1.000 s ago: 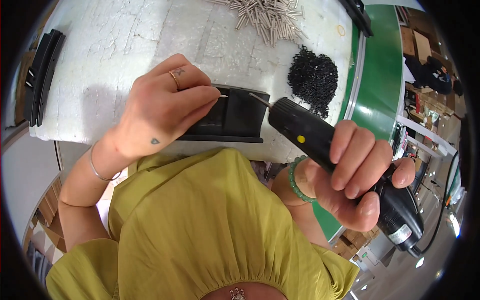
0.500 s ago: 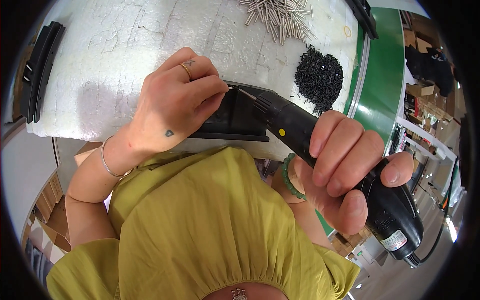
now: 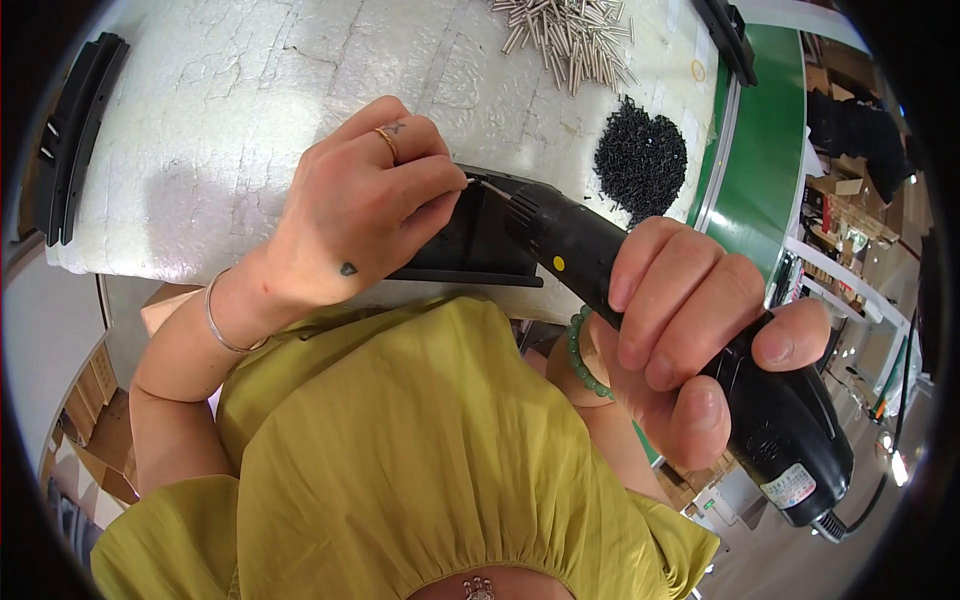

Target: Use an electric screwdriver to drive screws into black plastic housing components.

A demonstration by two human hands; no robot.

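White table [image 3: 230, 120], green strip [image 3: 757, 120] at R (boxes [image 3: 112, 428] near L); L hand [image 3: 365, 205] palm-down, fingertips pinched on tiny pin [image 3: 471, 182]; R hand [image 3: 690, 325] clamped round elec. driver [image 3: 575, 238].

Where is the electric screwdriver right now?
In the head view, the screwdriver is right of centre, gripped in the right hand, its bit pointing left over the black workpiece.

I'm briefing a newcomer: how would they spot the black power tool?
Start at the white-covered table and find the black part at its near edge. Over that part's right end, the right hand grips the tool. Unlike the part, it is a rounded barrel with a yellow dot and a thin metal bit.
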